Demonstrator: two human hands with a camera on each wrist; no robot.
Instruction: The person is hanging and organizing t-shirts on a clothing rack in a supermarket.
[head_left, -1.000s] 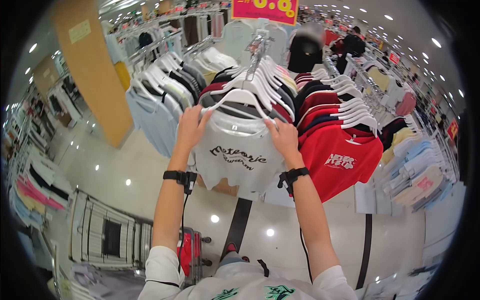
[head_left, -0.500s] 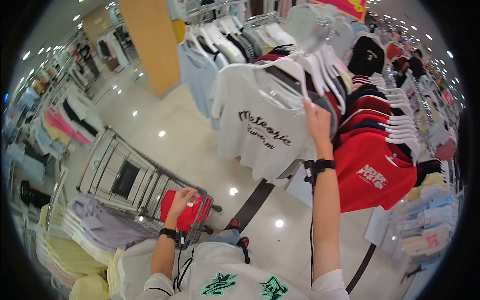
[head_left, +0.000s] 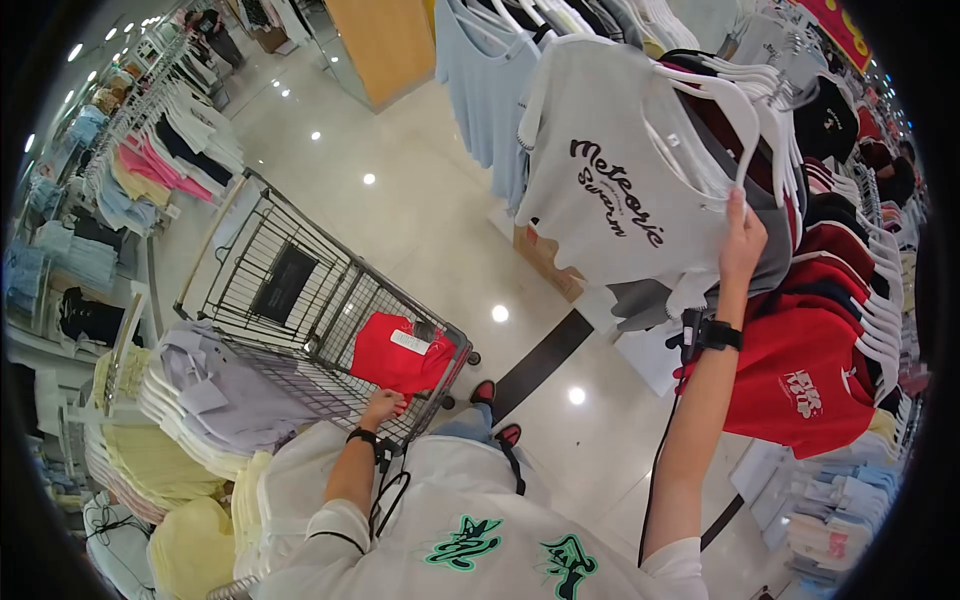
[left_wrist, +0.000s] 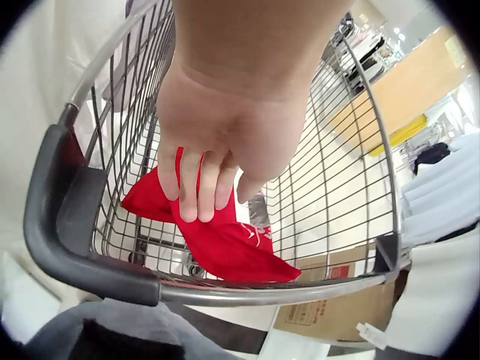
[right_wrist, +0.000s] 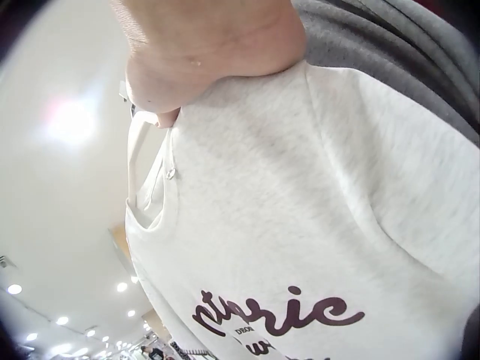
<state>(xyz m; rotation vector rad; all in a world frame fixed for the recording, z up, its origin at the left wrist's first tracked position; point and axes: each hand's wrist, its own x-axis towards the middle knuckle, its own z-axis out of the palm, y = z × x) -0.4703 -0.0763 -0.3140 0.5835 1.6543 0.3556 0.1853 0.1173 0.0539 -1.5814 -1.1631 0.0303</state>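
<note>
My right hand [head_left: 742,240] grips the shoulder of a light grey T-shirt [head_left: 625,165] where its white hanger [head_left: 735,105] ends. Dark script lettering runs across the shirt's front, filling much of the right wrist view. Lower down, my left hand [left_wrist: 225,142] reaches into a wire shopping cart [head_left: 245,265], palm down, its fingers extended and slightly spread. Beneath those fingertips lies a red garment [left_wrist: 225,244] with a white print, overlapped by them in the left wrist view. A white tag [head_left: 408,341] shows on the red garment in the head view.
Red T-shirts [head_left: 800,385] hang close to the right forearm, and a light blue top [head_left: 490,100] hangs left of the grey shirt. A lavender garment [head_left: 225,395] on a rack borders the cart. A cardboard box [head_left: 545,262] stands on the floor under the grey shirt.
The left hand has left the grey shirt and come down to the red garment in the cart. The right hand keeps its grip. The head view has swung down and left.
</note>
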